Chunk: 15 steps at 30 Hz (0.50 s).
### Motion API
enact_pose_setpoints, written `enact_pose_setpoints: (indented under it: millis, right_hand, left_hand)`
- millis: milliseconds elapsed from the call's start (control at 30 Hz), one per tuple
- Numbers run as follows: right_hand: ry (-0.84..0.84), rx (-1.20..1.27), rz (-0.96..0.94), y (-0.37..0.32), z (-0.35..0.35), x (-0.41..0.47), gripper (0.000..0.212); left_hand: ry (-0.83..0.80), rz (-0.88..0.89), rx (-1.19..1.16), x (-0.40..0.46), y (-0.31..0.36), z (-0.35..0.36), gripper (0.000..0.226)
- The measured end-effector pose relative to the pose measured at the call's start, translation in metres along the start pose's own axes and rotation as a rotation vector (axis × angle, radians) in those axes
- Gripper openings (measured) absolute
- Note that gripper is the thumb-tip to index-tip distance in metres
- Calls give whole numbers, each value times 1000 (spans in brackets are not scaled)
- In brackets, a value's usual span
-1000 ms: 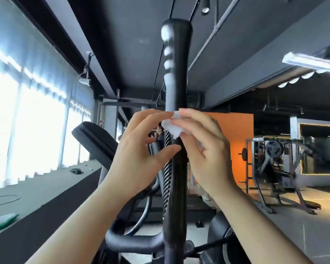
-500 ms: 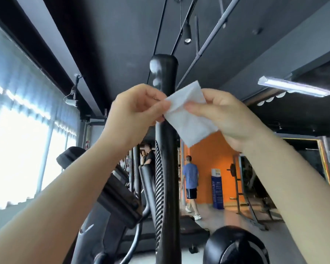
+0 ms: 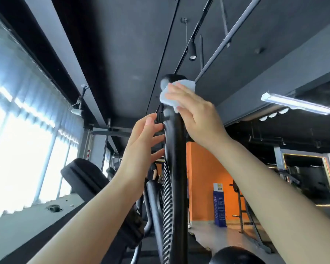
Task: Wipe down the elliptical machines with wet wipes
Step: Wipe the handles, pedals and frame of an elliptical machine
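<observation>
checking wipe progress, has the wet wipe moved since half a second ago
Yes. The wet wipe has gone up to the top of the elliptical handle, now pressed there by the right hand alone.

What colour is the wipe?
White, slightly bluish, the wipe shows in the head view.
</observation>
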State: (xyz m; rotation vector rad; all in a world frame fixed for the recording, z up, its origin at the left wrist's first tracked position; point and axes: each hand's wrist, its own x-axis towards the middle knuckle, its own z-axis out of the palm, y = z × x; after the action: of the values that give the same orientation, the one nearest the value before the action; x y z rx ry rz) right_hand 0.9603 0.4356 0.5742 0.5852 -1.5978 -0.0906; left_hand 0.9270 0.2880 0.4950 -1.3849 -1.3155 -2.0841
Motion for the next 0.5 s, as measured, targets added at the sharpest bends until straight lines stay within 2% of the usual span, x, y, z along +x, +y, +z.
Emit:
enact_pose_setpoints:
  millis: [133, 200, 300, 333, 400, 500]
  right_hand:
    - [-81, 108, -24, -27, -3, -49, 30]
    - [34, 94, -21, -30, -11, -45, 30]
    - [231, -52, -15, -21, -13, 7, 31]
    - [229, -65, -16, -16, -10, 29, 32]
    - [106, -36, 15, -4, -2, 55, 33]
    - [7, 14, 40, 3, 10, 33, 34]
  left_hand:
    - [11, -27, -92, -5, -4, -4, 19]
    - [11, -35, -86, -7, -8, -4, 21]
    - [12, -58, -67, -10, -18, -4, 26]
    - [19, -58, -57, -13, -21, -4, 27]
    - [48, -53, -43, -18, -24, -8, 30]
    - [64, -61, -60, -26, -26, -18, 34]
